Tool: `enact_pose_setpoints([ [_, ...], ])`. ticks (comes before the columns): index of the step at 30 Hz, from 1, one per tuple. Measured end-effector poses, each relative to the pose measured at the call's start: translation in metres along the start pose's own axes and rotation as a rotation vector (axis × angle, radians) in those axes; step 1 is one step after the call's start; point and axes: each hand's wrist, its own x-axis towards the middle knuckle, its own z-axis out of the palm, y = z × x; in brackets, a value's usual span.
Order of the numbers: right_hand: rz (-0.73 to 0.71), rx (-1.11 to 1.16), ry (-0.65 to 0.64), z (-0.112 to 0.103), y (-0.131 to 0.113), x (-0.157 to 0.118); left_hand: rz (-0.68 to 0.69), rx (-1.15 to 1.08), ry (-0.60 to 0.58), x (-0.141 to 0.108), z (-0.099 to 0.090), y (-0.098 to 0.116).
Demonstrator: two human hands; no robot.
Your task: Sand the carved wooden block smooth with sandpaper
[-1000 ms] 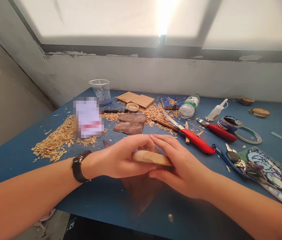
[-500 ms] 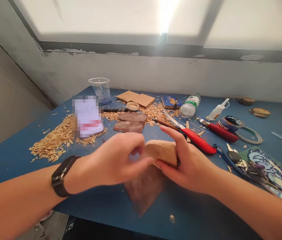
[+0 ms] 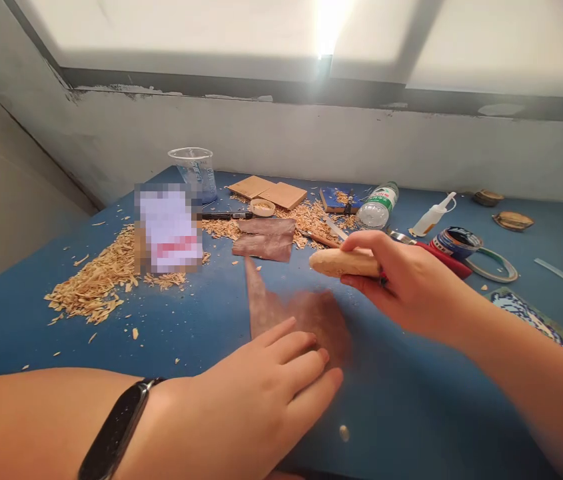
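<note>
A pale, rounded wooden piece point(image 3: 344, 263) is pinched between the thumb and fingers of my right hand point(image 3: 394, 273), raised over the blue table. My left hand point(image 3: 261, 387), with a black band at the wrist, lies palm down with its fingers spread at the lower edge of a brown sheet point(image 3: 274, 310). Part of that sheet is blurred, and its near side is hidden by my left hand. Behind it lies a smaller brown sheet piece point(image 3: 265, 240) with a torn-looking edge.
Wood shavings point(image 3: 94, 273) are heaped at the left beside a blurred phone point(image 3: 168, 230). A plastic cup point(image 3: 194, 175), thin boards point(image 3: 284, 194) and a bottle point(image 3: 378, 205) stand or lie behind. Tape point(image 3: 494, 264) and a glue bottle point(image 3: 432, 215) are at the right.
My left hand has moved down from beside the wooden piece onto the brown sheet, its fingers opening out. My right hand has lifted and turned the wooden piece, shifting slightly right.
</note>
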Motion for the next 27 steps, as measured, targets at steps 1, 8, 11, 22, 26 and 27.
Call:
enact_pose_setpoints([
  [1, -0.059, -0.027, 0.000, -0.003, 0.000, 0.000, 0.026, 0.017, -0.004, 0.002, -0.002, 0.001],
  [8, -0.381, -0.092, -0.102, -0.012, -0.003, 0.002, 0.196, 0.273, -0.058, 0.020, 0.000, 0.025],
  [11, -0.436, -0.147, -0.118, -0.014, -0.004, 0.003, 0.101, 0.359, -0.083, 0.023, 0.004, 0.036],
  [22, -0.390, -0.174, 0.097, -0.007, 0.010, 0.006, 0.019, 0.436, -0.087, 0.006, -0.003, 0.038],
  [26, -0.306, -0.170, 0.259, -0.015, 0.018, 0.007, 0.037, 0.332, -0.094, -0.013, -0.010, 0.043],
  [27, -0.271, -0.171, 0.320, -0.019, 0.020, 0.007, 0.027, 0.302, -0.111, -0.017, -0.013, 0.044],
])
